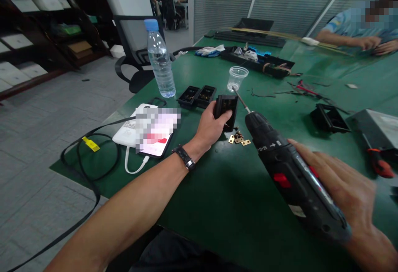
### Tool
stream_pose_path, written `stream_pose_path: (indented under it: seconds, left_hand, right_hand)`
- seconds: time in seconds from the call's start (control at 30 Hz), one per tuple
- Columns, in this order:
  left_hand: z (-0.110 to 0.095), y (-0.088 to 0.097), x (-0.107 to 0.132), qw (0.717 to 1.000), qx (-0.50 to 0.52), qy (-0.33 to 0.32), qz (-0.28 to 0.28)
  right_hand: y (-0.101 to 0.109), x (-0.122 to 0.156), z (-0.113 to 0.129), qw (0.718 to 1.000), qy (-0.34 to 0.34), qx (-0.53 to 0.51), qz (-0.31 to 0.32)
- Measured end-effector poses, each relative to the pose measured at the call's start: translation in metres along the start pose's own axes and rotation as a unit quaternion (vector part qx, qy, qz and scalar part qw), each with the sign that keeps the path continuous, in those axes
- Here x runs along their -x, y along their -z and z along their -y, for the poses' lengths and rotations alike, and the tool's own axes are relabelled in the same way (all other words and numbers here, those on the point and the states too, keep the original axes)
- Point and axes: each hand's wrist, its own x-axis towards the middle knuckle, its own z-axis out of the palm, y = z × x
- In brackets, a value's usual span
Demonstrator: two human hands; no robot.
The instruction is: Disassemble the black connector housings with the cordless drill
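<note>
My left hand (211,125) grips a small black plastic housing (228,104), thumb across its face, tilted up above the green table. In my right hand (345,185) is a black cordless drill (286,168) with red switches, my fingers wrapped round its body. Its long thin bit (241,100) points up and left, its tip near the clear plastic cup (238,78) in the picture. Just below the housing lie several brass plates (239,140) and a small heap of dark screws (238,133). Two similar black housings (197,95) with brass-coloured parts inside stand behind my left hand.
Left of my hand are a phone (160,137), a white power bank (132,129) and a water bottle (161,62). A black frame (330,118), a grey box (377,129) and a red-handled tool (381,164) lie right. Another person (357,31) sits opposite, beyond a cluttered black tray (258,62).
</note>
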Motion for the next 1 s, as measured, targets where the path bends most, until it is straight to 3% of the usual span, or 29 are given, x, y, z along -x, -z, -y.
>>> stream_pose_path:
  seconds: [0.23,0.43,1.0]
  left_hand:
    - [-0.006,-0.002,-0.001,0.999,0.032,0.005,-0.002]
    - [-0.007,-0.003,0.0,0.999,0.035,0.022,0.013]
    - [-0.007,-0.006,0.002,0.999,0.021,0.024,0.025]
  right_hand:
    - [0.001,0.008,0.001,0.998,-0.014,-0.063,0.001]
    - [0.001,0.007,0.006,0.998,0.028,-0.059,0.017]
    - [0.003,0.008,0.009,0.997,0.0,-0.052,0.054]
